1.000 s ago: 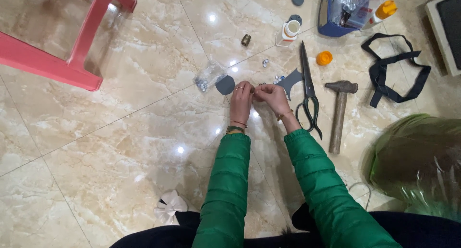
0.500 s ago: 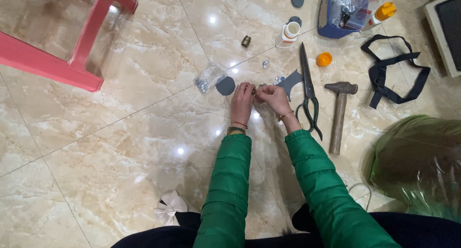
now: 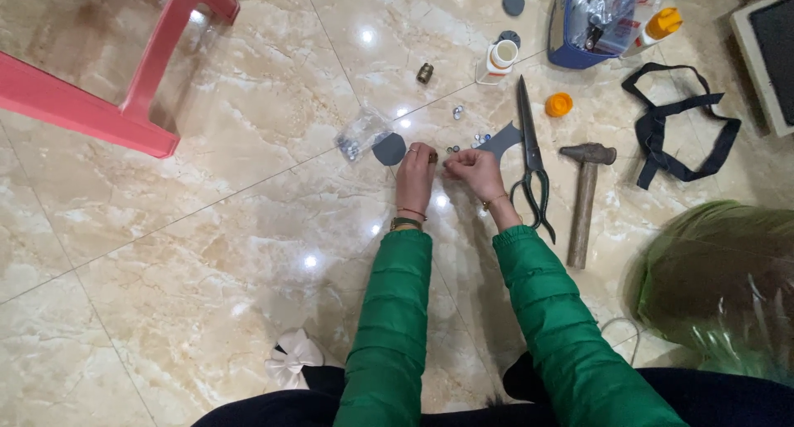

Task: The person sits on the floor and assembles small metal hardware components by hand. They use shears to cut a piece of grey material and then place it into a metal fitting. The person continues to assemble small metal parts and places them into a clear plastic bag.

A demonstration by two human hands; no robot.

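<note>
Green quilted sleeves (image 3: pixel 389 311) over a beige veined marble floor (image 3: pixel 207 253), with a red stool (image 3: pixel 124 112), black strap (image 3: pixel 662 137), orange cap (image 3: pixel 559 104) and grey disc (image 3: pixel 389 149).

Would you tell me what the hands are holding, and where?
Both hands, left hand and right hand, pinch something tiny at the fingers; what it is cannot be told.

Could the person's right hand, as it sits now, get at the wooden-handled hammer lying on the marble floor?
Probably yes: the right hand is beside the dark long-bladed scissors, and the wooden-handled hammer lies just beyond them, uncovered. Only the flat scissors lie between.
</note>
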